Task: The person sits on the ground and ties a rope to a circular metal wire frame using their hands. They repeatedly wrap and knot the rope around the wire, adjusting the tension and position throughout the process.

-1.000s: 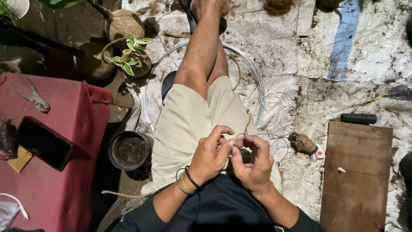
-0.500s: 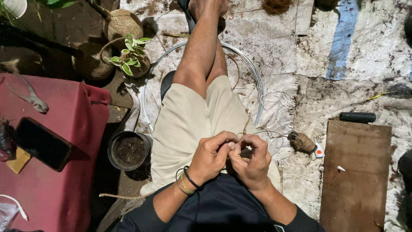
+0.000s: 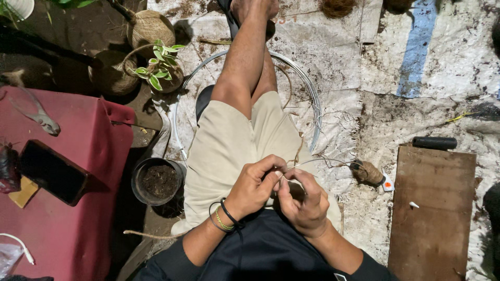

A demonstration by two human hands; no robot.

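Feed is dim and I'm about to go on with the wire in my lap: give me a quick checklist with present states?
1. Left hand pinching the thin wire: ok.
2. Right hand on the same spot, fingertips meeting the left's: ok.
3. Wire runs free toward the twine spool: ok.
4. What the fingers enclose: cannot tell, hidden.
5. Wire hoop lies flat around the legs, apart from both hands: ok.
6. Pot of soil upright beside the left thigh: ok.

- Soiled white woven sheeting [image 3: 333,57] covers the ground.
- On it: a wire hoop [image 3: 312,99], a twine ball [image 3: 367,171] at centre, a brown board [image 3: 432,208] near right.
- Left: a soil-filled black pot [image 3: 158,181] beside a red table [image 3: 67,229].
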